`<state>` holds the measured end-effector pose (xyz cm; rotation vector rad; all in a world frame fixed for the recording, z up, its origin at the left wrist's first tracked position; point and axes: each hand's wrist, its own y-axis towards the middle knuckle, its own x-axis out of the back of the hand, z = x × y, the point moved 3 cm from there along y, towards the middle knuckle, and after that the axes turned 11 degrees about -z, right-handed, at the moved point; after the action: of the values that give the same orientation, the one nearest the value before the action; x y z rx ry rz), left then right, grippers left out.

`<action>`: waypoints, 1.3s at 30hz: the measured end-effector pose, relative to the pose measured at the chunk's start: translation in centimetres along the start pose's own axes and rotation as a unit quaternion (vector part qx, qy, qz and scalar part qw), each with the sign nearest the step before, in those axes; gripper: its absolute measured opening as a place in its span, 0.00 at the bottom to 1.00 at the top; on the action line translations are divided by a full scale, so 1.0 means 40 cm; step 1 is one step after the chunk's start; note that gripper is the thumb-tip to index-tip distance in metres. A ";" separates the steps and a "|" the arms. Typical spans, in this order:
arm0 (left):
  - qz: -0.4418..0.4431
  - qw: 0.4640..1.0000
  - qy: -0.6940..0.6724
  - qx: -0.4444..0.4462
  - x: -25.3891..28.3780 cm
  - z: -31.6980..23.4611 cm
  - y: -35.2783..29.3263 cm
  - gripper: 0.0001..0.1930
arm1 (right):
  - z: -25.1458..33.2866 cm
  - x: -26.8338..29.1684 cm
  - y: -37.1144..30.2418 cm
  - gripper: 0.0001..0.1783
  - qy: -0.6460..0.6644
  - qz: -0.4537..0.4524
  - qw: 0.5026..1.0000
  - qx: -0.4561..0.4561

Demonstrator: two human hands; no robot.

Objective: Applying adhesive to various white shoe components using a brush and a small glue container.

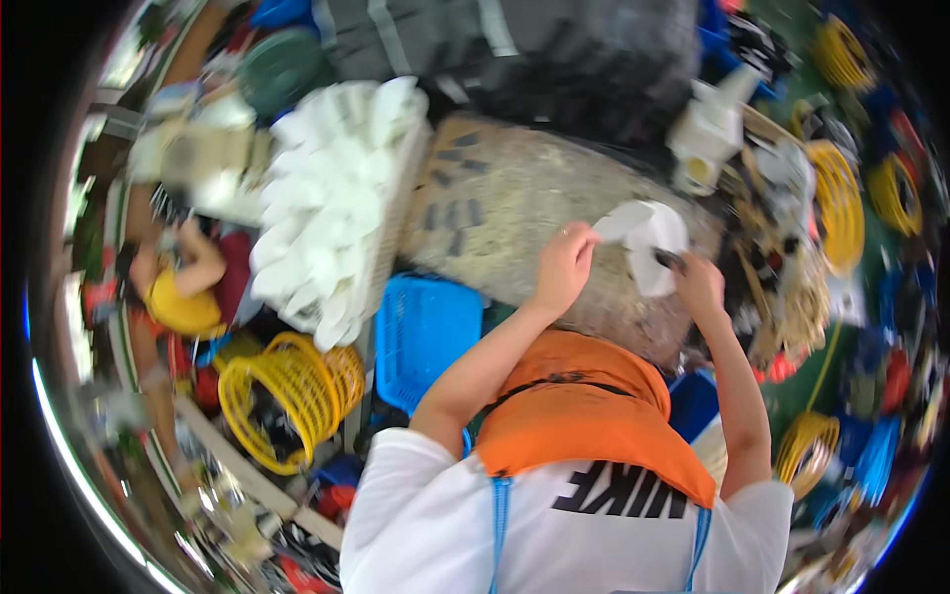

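My left hand is closed, thumb and fingers pinching the end of a thin white curved piece. Next to that piece, and partly overlapped by it, is a broader white rounded piece above the worktable. My right hand is closed around a small dark object that lies against the broader piece's right side. Blur hides what kind of object it is. Several small dark grey strips lie on the table's left part.
A heap of white rounded pieces fills a tray left of the table. Nearer are a blue basket and yellow baskets. A white machine part stands at right. Another person sits at far left.
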<state>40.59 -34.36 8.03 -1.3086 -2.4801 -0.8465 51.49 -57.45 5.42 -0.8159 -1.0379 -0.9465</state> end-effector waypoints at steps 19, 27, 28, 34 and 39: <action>-0.402 0.680 0.602 0.120 0.784 0.137 -0.148 0.24 | 0.056 -0.010 0.205 0.15 -0.018 0.086 0.995 0.051; 0.169 0.977 0.121 0.036 -0.161 0.102 0.095 0.27 | 0.061 0.001 0.071 0.13 0.041 0.053 0.932 0.355; 0.168 0.973 0.159 0.002 -0.219 0.097 0.091 0.29 | 0.033 0.018 0.041 0.12 0.066 0.115 0.924 0.360; 0.163 0.952 0.258 0.007 -0.320 0.099 0.054 0.28 | -0.066 0.047 0.227 0.12 0.111 0.019 0.993 0.026; 0.159 0.943 0.291 0.022 -0.302 0.103 0.034 0.25 | -0.088 0.059 0.311 0.11 0.076 -0.241 0.967 0.001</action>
<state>49.06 -39.66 -0.03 -1.1815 -1.7685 -0.9224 64.59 -56.50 5.21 -0.4811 -1.1240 -1.3970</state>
